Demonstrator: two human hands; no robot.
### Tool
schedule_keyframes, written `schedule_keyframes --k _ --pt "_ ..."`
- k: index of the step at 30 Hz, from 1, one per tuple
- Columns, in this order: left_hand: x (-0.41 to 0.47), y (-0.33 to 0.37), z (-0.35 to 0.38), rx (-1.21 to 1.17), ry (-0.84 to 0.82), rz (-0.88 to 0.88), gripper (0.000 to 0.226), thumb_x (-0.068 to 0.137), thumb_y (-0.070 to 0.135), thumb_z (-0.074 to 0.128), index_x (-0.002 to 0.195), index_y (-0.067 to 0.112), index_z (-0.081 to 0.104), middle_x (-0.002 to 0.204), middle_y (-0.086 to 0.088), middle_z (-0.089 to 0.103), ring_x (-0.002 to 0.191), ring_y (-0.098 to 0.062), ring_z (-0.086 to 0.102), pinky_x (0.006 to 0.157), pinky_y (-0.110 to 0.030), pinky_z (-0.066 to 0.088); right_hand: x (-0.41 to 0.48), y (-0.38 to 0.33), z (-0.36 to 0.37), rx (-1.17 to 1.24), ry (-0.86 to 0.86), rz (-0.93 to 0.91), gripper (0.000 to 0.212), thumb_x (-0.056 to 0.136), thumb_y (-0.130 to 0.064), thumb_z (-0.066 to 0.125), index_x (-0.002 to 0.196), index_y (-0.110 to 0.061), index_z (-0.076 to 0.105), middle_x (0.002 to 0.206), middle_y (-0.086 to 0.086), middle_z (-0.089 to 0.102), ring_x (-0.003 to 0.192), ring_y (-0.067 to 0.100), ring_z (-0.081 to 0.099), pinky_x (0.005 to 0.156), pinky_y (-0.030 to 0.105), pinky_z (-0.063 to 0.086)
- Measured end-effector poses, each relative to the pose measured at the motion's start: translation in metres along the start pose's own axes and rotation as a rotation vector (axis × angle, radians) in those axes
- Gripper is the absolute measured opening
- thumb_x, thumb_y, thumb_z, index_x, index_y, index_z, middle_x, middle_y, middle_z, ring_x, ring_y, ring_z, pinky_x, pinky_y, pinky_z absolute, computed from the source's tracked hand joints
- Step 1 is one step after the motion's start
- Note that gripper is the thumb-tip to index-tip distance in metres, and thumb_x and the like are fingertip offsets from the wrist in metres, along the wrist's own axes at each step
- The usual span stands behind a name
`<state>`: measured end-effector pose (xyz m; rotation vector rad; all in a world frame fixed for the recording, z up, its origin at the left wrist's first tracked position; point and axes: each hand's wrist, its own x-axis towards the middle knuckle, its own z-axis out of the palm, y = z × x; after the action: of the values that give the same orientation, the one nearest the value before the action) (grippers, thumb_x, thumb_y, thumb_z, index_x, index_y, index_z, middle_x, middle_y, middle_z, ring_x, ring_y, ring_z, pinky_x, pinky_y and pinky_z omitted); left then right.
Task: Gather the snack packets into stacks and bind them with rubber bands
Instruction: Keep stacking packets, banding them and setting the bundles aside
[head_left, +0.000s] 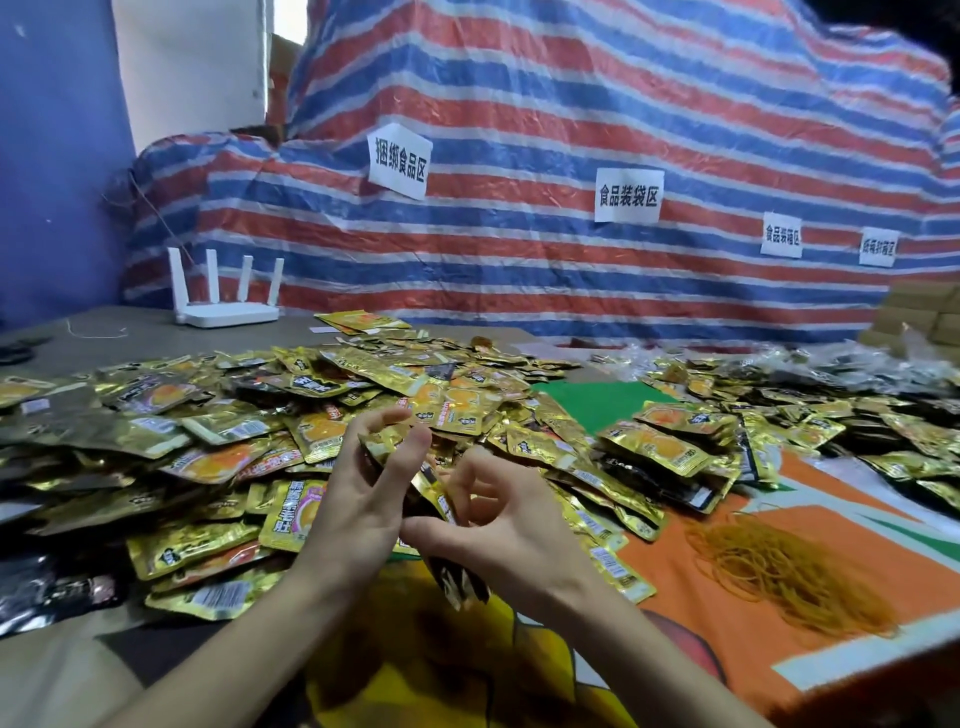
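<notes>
At the middle of the worktop (130, 332), just above its near edge, a stack of snack packets (435, 496) is held upright and slightly tilted between both hands. The left hand (358, 499) is wrapped round the stack's left side, its fingers curled over the upper gold edge, so its grip is closed on the stack. The right hand (501, 525) is set against the other side, the thumb pressed low on the packets and the fingers bent over them; its grip, too, is taken up by the stack. Whether a band is already looped on cannot be told. Behind and to the left, a broad heap of loose gold packets (208, 431) is spread across the surface, and more packets (660, 441) are piled to the right. A tangle of orange rubber bands (779, 577) is laid on a colourful printed cloth (675, 639), to the right of the hands and apart from them. At the far left, a white router (223, 301) is stood before a striped tarp (571, 130), to which paper signs (399, 161) are fixed.
</notes>
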<state>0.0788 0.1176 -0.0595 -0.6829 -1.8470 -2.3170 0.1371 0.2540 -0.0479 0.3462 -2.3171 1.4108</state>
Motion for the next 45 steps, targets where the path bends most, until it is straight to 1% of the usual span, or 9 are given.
schedule_keyframes --k 4,10,15,21,25,31,36,40,45 --pt "0.003 -0.002 -0.002 0.022 -0.018 0.007 0.06 0.06 0.078 0.065 0.114 0.053 0.059 0.1 0.0 0.062 0.084 -0.02 0.059 0.069 -0.034 0.051 0.002 0.003 -0.002 0.037 -0.018 0.027 0.045 0.065 -0.039 0.088 0.098 -0.04 0.058 0.095 -0.003 0.069 0.081 0.008 0.066 0.068 0.027 0.056" --pt "-0.002 -0.013 -0.002 0.194 -0.141 0.018 0.072 0.079 0.064 0.068 0.142 0.05 0.036 0.127 0.024 0.057 0.112 0.013 0.058 0.087 -0.018 0.048 0.015 0.008 -0.026 -0.151 0.115 0.057 0.046 0.067 -0.041 0.084 0.108 -0.037 0.063 0.091 -0.005 0.068 0.075 0.006 0.068 0.056 0.022 0.056" --pt "-0.011 -0.008 0.002 0.551 -0.26 0.257 0.051 0.085 0.055 0.056 0.135 0.057 0.044 0.133 0.035 0.047 0.122 0.017 0.045 0.092 -0.009 0.038 0.052 0.028 -0.104 -0.567 0.292 0.169 0.055 0.075 -0.037 0.084 0.115 -0.02 0.05 0.091 0.001 0.064 0.074 0.025 0.071 0.068 0.05 0.062" --pt "-0.018 0.009 0.017 0.718 -0.351 0.49 0.047 0.092 0.054 0.049 0.135 0.037 0.055 0.134 0.023 0.05 0.128 0.003 0.047 0.106 -0.028 0.04 0.084 0.063 -0.205 -1.121 0.36 0.456 0.052 0.076 -0.042 0.079 0.108 -0.015 0.049 0.088 0.005 0.061 0.081 0.027 0.062 0.078 0.046 0.057" --pt "-0.022 0.015 0.024 0.752 -0.369 0.545 0.044 0.093 0.052 0.046 0.13 0.033 0.06 0.13 0.021 0.052 0.126 0.004 0.047 0.104 -0.023 0.036 0.09 0.081 -0.225 -1.109 0.232 0.504 0.044 0.074 -0.048 0.082 0.099 -0.018 0.06 0.091 0.007 0.066 0.084 0.028 0.063 0.08 0.045 0.058" --pt "-0.019 0.004 0.014 0.854 -0.372 0.505 0.033 0.094 0.04 0.054 0.121 0.028 0.066 0.12 0.015 0.06 0.114 -0.007 0.057 0.097 -0.041 0.046 0.085 0.102 -0.218 -1.159 0.155 0.549 0.036 0.089 -0.043 0.069 0.102 -0.01 0.071 0.083 0.007 0.07 0.077 0.027 0.068 0.077 0.045 0.061" --pt "-0.006 0.001 0.002 0.8 -0.26 0.389 0.029 0.09 0.037 0.053 0.114 0.03 0.066 0.116 0.02 0.061 0.111 -0.006 0.058 0.097 -0.04 0.047 0.08 0.081 -0.19 -1.295 0.193 0.279 0.046 0.089 -0.048 0.07 0.123 -0.017 0.068 0.118 0.012 0.069 0.104 0.031 0.061 0.086 0.044 0.055" --pt "0.001 -0.002 -0.004 0.777 -0.17 0.336 0.023 0.09 0.037 0.055 0.11 0.032 0.065 0.108 0.023 0.06 0.103 0.0 0.057 0.09 -0.029 0.048 0.063 0.042 -0.128 -0.781 -0.202 0.035 0.014 0.087 -0.036 0.076 0.091 -0.023 0.077 0.1 -0.006 0.076 0.076 -0.003 0.065 0.061 0.013 0.051" --pt "0.003 -0.007 -0.015 0.908 -0.13 0.279 0.018 0.094 0.02 0.064 0.111 0.024 0.067 0.11 0.013 0.063 0.102 -0.007 0.058 0.092 -0.037 0.049 0.041 0.021 -0.052 -0.695 -0.613 -0.027 0.017 0.087 -0.037 0.078 0.1 -0.025 0.079 0.092 -0.009 0.075 0.079 0.003 0.065 0.07 0.024 0.051"
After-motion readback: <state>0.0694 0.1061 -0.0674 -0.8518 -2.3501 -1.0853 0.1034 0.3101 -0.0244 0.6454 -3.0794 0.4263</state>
